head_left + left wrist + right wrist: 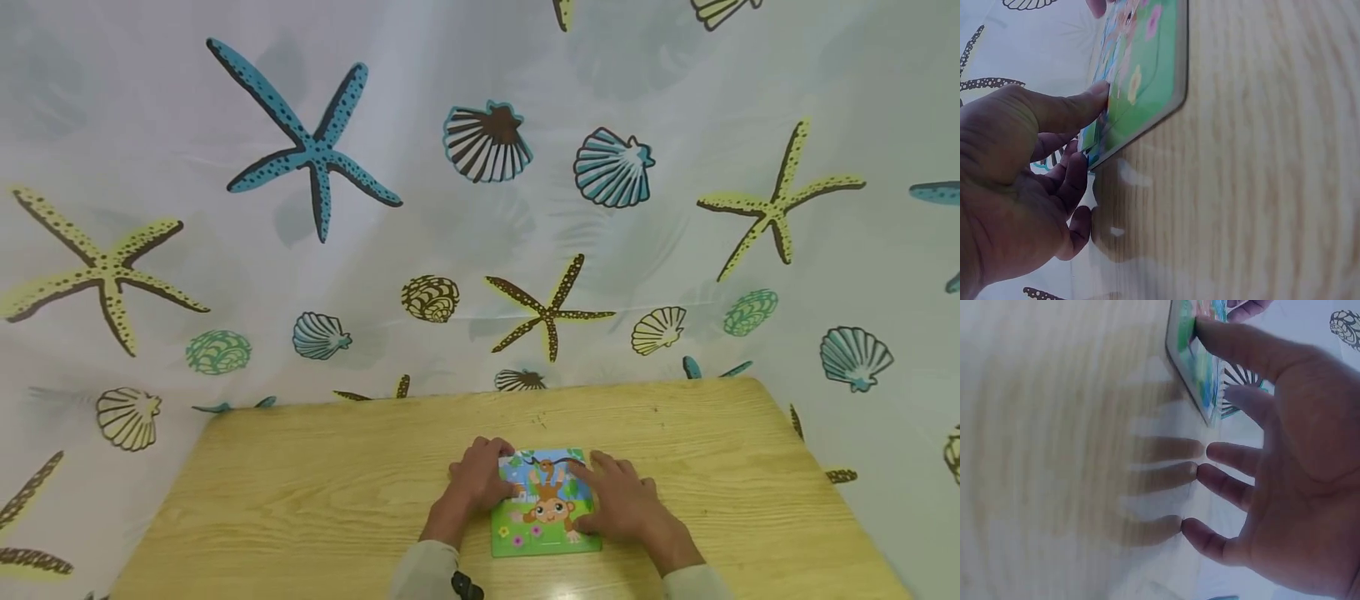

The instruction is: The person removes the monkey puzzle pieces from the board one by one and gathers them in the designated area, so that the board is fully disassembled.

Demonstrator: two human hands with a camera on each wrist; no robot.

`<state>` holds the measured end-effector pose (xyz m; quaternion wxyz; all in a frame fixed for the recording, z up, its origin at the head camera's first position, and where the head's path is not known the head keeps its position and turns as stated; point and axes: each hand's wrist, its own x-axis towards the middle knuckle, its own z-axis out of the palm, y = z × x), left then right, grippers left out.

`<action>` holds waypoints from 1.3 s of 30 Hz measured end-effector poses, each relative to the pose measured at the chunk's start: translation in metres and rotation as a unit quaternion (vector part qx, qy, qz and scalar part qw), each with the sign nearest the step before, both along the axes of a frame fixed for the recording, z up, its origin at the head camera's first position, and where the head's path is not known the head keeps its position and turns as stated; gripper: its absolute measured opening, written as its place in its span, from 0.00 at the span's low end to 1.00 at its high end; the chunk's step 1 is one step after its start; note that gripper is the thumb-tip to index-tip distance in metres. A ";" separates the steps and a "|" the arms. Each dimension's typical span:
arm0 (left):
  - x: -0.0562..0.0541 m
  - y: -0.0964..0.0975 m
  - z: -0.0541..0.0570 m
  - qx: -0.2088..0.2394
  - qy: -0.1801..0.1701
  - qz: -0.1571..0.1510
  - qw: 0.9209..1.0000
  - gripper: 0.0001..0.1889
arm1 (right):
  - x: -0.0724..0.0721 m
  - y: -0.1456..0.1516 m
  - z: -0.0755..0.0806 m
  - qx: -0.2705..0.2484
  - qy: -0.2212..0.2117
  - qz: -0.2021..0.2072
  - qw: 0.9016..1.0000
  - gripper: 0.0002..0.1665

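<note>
A jigsaw puzzle board [546,542] with a monkey picture lies flat on the wooden table, its green border nearest me. At its left side, my left hand [480,475] grips the edge, thumb on the picture and curled fingers along the side, as the left wrist view also shows. My right hand [622,500] is spread over the right side. Its thumb [1229,340] rests on the picture while the index finger reaches the far part of the board. The other fingers [1229,487] of that hand extend past the edge, their tips on the tabletop.
The light wooden table [315,500] stretches out on both sides of the board and reflects the hands. Behind and beside it hangs a pale cloth [420,225] printed with starfish and shells. A small dark object [467,586] sits at the left sleeve.
</note>
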<state>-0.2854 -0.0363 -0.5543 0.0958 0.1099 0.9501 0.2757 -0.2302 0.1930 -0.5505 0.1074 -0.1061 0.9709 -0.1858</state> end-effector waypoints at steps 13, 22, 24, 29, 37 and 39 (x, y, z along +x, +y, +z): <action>0.003 -0.001 -0.004 0.003 -0.002 0.041 0.999 0.27 | -0.001 -0.028 0.003 0.048 -0.010 0.049 0.998 0.33; 0.008 0.001 -0.005 -0.023 0.014 0.067 0.997 0.25 | 0.003 -0.028 0.001 0.057 0.004 0.048 0.997 0.29; 0.008 0.001 -0.006 -0.021 0.019 0.067 0.997 0.23 | 0.003 -0.028 0.001 0.057 0.006 0.049 0.997 0.29; 0.008 -0.004 -0.008 0.006 0.022 0.078 0.997 0.15 | 0.002 -0.030 0.001 0.052 0.015 0.053 0.997 0.32; 0.015 -0.033 -0.004 0.069 0.024 0.104 0.992 0.12 | 0.004 -0.028 0.000 0.035 0.028 0.053 0.998 0.37; 0.018 -0.047 -0.003 0.076 0.022 0.106 0.991 0.13 | 0.004 -0.026 -0.002 0.032 0.028 0.054 0.998 0.38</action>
